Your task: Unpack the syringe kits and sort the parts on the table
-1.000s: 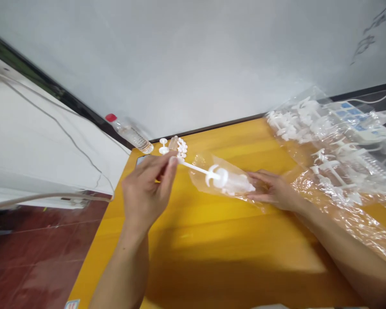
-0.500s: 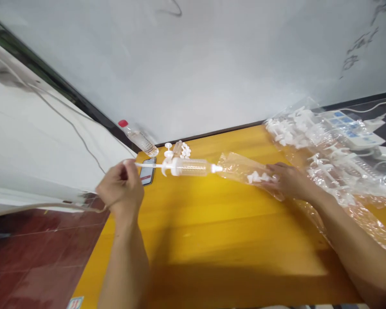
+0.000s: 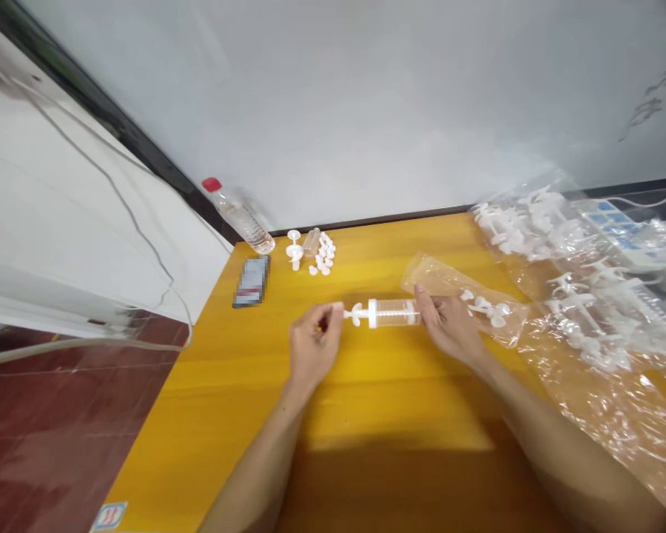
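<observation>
Syringe [image 3: 393, 313] clear, white; table [image 3: 366, 389] yellow; bottle cap [image 3: 212, 184] red.

One head-worn camera looks forward and down across the nearby yellow table [image 3: 377, 392]

My left hand [image 3: 314, 345] and right hand [image 3: 447, 324], mid-frame, are bare; my forearms [image 3: 260, 460], bare too, narrow toward the wrists [image 3: 298, 391].

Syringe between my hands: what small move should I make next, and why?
Perhaps draw the plunger rod gently left: your left hand pinches its end, while your right hand grips the syringe at the opposite end and could steady it.
</observation>
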`<action>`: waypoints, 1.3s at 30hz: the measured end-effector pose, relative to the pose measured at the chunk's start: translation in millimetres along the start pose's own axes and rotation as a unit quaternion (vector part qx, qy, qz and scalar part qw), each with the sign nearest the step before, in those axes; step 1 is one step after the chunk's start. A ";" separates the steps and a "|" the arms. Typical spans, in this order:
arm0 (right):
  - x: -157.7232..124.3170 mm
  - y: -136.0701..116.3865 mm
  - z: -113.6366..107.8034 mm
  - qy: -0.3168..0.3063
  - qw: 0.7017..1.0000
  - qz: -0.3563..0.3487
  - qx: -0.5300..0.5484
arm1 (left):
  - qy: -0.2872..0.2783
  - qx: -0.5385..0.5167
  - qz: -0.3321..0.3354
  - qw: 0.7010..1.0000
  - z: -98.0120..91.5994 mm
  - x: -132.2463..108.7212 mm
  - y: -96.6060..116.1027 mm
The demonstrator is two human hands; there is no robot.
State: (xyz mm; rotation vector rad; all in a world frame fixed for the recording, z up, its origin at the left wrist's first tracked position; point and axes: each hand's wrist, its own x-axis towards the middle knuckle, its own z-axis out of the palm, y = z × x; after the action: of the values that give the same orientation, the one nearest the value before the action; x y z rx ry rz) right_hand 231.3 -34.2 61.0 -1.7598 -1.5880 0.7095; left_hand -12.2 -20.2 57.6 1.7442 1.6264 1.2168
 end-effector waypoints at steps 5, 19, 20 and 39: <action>15.7 12.1 19.7 -0.049 0.998 -0.014 0.021 | -0.179 -0.246 -0.067 0.950 7.9 -11.6 -7.0; 9.3 24.0 36.0 0.073 0.985 -0.150 -0.048 | -0.241 -0.340 -0.364 0.833 25.1 -6.5 -22.7; 8.8 23.0 35.7 0.058 0.991 -0.122 -0.014 | -0.231 -0.335 -0.337 0.849 22.5 -4.5 -23.1; 16.6 30.3 32.0 -0.106 0.927 0.081 0.349 | -0.184 -0.335 -0.303 0.873 -0.2 16.0 -43.7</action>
State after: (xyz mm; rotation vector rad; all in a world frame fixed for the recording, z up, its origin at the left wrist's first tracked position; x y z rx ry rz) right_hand 228.2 -15.6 17.9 -1.3073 -1.1066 1.3855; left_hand -37.7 3.6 26.8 0.8586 1.1740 0.9011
